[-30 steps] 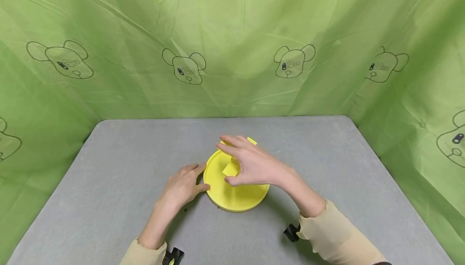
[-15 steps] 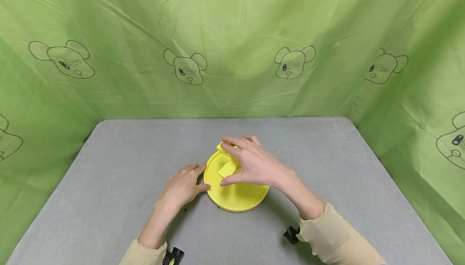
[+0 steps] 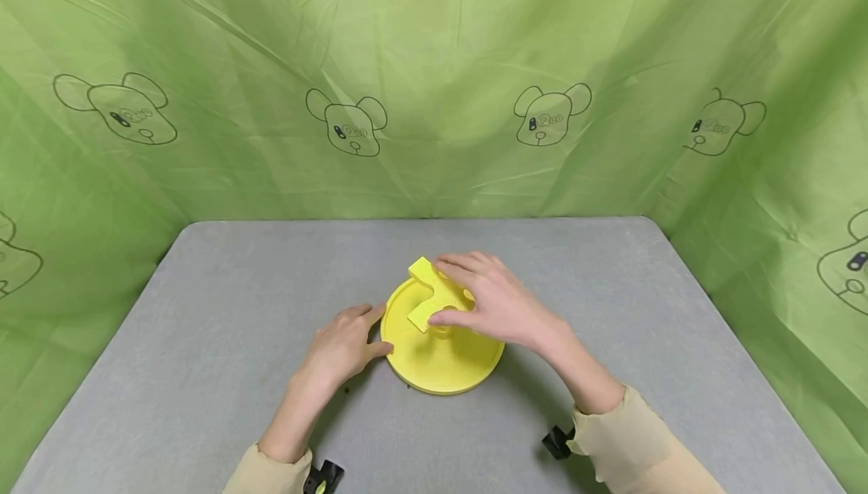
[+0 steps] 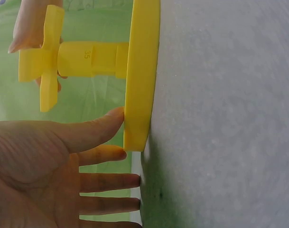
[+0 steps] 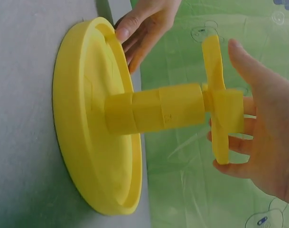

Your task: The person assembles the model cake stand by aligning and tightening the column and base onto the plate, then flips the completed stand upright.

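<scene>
A yellow round base (image 3: 441,373) with a raised rim lies on the table. From its middle rises a yellow post (image 5: 153,111) of stacked cylinders, topped by a propeller-like piece (image 3: 441,294) with several arms. My left hand (image 3: 342,347) rests at the base's left side, its thumb against the rim and its other fingers straight, some touching the table. Around the top piece my right hand (image 3: 498,298) is loosely spread. In the right wrist view its thumb stands apart from the upper arm, while the fingertips reach behind the piece and meet its lower end.
A grey table (image 3: 271,275) lies under everything, with green curtains (image 3: 447,178) printed with bear faces behind it and at both sides. A black wrist device (image 3: 557,443) hangs below the right sleeve, and another black device (image 3: 325,477) sits at the left sleeve.
My right hand has shifted to the right and loosened, uncovering more of the top piece. That piece's arms sit at a different angle than before. My left hand and the base stay put.
</scene>
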Available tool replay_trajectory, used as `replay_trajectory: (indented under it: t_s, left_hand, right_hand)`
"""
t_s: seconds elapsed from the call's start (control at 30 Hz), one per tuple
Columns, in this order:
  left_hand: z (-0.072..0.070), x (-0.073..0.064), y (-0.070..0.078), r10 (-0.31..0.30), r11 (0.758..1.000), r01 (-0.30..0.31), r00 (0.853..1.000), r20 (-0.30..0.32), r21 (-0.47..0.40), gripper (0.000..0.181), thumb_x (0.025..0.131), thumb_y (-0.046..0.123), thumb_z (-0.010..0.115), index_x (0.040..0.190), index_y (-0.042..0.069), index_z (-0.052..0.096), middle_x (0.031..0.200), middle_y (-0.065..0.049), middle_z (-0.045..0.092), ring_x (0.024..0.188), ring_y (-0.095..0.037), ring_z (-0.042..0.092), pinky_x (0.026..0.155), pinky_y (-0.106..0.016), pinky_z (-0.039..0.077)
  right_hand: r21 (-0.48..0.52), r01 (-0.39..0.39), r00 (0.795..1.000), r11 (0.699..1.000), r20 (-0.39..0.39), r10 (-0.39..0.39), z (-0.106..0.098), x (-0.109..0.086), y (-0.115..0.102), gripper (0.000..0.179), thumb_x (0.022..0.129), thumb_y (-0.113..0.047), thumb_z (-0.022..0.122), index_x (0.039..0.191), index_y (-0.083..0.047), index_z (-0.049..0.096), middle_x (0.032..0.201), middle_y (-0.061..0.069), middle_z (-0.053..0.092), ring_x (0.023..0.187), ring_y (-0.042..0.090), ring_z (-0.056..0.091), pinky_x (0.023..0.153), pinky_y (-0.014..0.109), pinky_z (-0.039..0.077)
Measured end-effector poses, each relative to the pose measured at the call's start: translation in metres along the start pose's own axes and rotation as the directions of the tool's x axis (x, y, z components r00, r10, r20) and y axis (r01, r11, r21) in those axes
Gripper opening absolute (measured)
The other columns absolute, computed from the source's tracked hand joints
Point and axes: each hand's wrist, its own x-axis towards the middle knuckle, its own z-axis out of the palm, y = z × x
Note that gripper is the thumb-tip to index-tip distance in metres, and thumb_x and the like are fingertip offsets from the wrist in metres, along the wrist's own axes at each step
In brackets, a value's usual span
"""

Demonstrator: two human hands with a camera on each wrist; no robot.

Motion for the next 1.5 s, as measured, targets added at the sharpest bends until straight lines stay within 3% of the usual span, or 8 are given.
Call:
replay_trajectory:
  t_s: [0.27,0.53,0.8,1.07,1.3,1.5]
  left_hand:
    - [0.000,0.000,0.000,-0.006,1.000,0.006,1.000,0.006,-0.005,0.071,0.093,0.035,0.077,0.154,0.013,0.049,0.155,-0.023,0.050,0.143,-0.046,0.048,0.104,-0.077,0.042]
    - [0.000,0.000,0.000,-0.008,1.000,0.008,1.000,0.010,0.005,0.072,0.093,0.036,0.076,0.155,0.013,0.048,0.155,-0.024,0.049,0.143,-0.047,0.048,0.105,-0.075,0.043]
    - [-0.002,-0.001,-0.001,-0.014,1.000,0.014,1.000,0.021,0.001,0.072,0.094,0.036,0.076,0.156,0.015,0.047,0.157,-0.022,0.049,0.144,-0.047,0.046,0.105,-0.076,0.042]
    - [-0.002,-0.001,0.000,-0.009,1.000,0.009,1.000,0.022,0.003,0.072,0.093,0.036,0.076,0.156,0.016,0.047,0.157,-0.021,0.049,0.144,-0.046,0.046,0.106,-0.076,0.041]
    - [-0.002,-0.001,0.001,-0.017,1.000,0.017,1.000,0.023,0.000,0.071,0.094,0.036,0.075,0.156,0.017,0.047,0.157,-0.020,0.049,0.145,-0.045,0.046,0.106,-0.076,0.041]
    - [-0.003,-0.001,0.001,-0.020,1.000,0.020,1.000,0.019,0.002,0.071,0.094,0.036,0.075,0.156,0.016,0.047,0.156,-0.021,0.049,0.144,-0.046,0.046,0.106,-0.075,0.041]
  right_hand:
    - [0.119,-0.026,0.998,0.993,-0.062,0.034,0.000,-0.010,0.014,0.039,0.106,-0.035,0.057,0.138,-0.016,0.066,0.151,0.007,0.057,0.143,0.026,0.050,0.120,0.051,0.042]
    - [0.143,-0.023,0.993,0.990,-0.112,0.040,0.000,-0.015,0.018,0.029,0.103,-0.017,0.063,0.130,-0.018,0.073,0.139,0.008,0.065,0.132,0.027,0.057,0.110,0.049,0.050]
    - [0.153,-0.082,0.988,0.985,-0.120,0.101,0.002,-0.022,0.017,0.029,0.103,-0.020,0.064,0.130,-0.020,0.073,0.126,0.000,0.065,0.121,0.019,0.057,0.096,0.040,0.053]
    - [0.153,-0.128,0.979,0.980,-0.137,0.149,0.007,-0.033,0.014,0.036,0.100,-0.029,0.069,0.135,-0.022,0.070,0.115,-0.004,0.065,0.106,0.013,0.053,0.083,0.031,0.049]
    - [0.141,-0.116,0.948,0.983,-0.281,0.152,0.013,-0.038,0.005,0.036,0.090,-0.032,0.080,0.123,-0.019,0.077,0.094,-0.008,0.068,0.081,0.009,0.053,0.068,0.024,0.047]
    - [0.103,-0.080,0.909,0.991,-0.400,0.115,0.021,-0.037,0.002,0.034,0.083,-0.034,0.087,0.112,-0.017,0.080,0.087,-0.006,0.071,0.074,0.008,0.056,0.064,0.023,0.047]
